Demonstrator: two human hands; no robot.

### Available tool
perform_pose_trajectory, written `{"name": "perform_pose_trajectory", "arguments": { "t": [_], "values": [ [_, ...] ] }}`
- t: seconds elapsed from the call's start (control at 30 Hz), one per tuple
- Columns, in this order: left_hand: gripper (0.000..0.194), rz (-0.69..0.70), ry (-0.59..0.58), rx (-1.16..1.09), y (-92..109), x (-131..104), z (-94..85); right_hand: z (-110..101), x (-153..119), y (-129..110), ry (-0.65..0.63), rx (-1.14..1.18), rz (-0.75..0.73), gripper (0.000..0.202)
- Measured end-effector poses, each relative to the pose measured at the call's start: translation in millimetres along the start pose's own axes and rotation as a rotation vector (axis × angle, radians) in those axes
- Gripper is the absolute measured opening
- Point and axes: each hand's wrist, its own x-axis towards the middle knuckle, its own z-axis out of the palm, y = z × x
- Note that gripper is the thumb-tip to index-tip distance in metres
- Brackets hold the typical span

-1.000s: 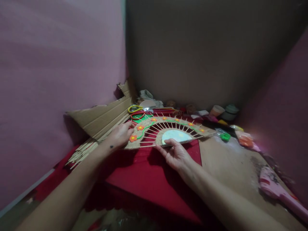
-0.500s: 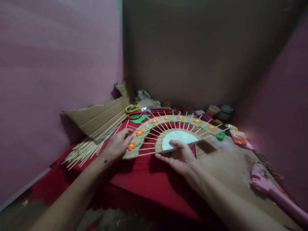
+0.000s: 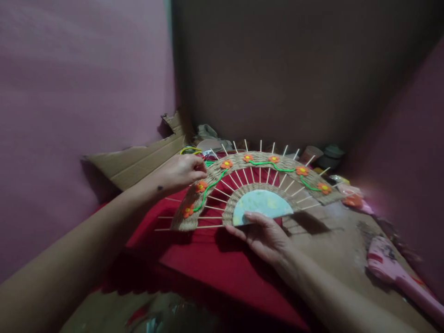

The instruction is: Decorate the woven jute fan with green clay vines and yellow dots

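A half-round woven fan (image 3: 267, 159) with thin sticks poking out past its rim is tilted up above the table. Orange flowers with yellow centres and a green wavy line decorate its outer band. At its base sits a pale blue half-disc (image 3: 262, 203) with a faint yellow pattern. My right hand (image 3: 265, 233) grips the fan by this base, thumb on the front and fingers below. Beside the upper left of the outer band, my left hand (image 3: 183, 173) has its fingers curled closed; whether they pinch a stick of the fan is hidden.
Red cloth (image 3: 208, 259) and a brown board (image 3: 333, 245) lie under the fan. Cardboard (image 3: 138, 162) leans at the left wall. A pink glue gun (image 3: 391, 266) rests at the right. Partly hidden scissors (image 3: 190, 150) and a pot (image 3: 332, 155) are behind.
My left hand has left the fan's left end and moved up and right along its rim, fingers now curled. The fan is raised and tilted more upright, still in my right hand.
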Motion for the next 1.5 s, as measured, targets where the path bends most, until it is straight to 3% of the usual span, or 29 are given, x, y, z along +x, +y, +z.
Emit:
{"name": "perform_pose_trajectory", "arguments": {
  "t": [0.17,0.37,0.7,1.17,1.37,1.5],
  "values": [
    [0.010,0.012,-0.092,-0.063,16,17,8.1,-1,-3,1,0.009,0.013,0.031,0.019],
    [0.004,0.026,-0.132,-0.074,20,18,14.2,-2,-5,1,0.029,0.016,0.058,0.015],
    [0.005,0.069,-0.103,0.012,15,15,25.3,-2,-4,2,0.038,0.036,0.071,0.015],
    [0.008,0.093,0.004,-0.147,1,17,38.8,-3,-3,3,0.008,0.046,0.082,0.017],
    [0.009,0.286,0.128,-0.209,5,5,42.7,-4,-2,2,-0.010,0.081,0.082,0.017],
    [0.008,0.259,0.090,-0.214,1,7,43.7,-5,-3,2,-0.019,0.074,0.089,0.016]
  ]
}}
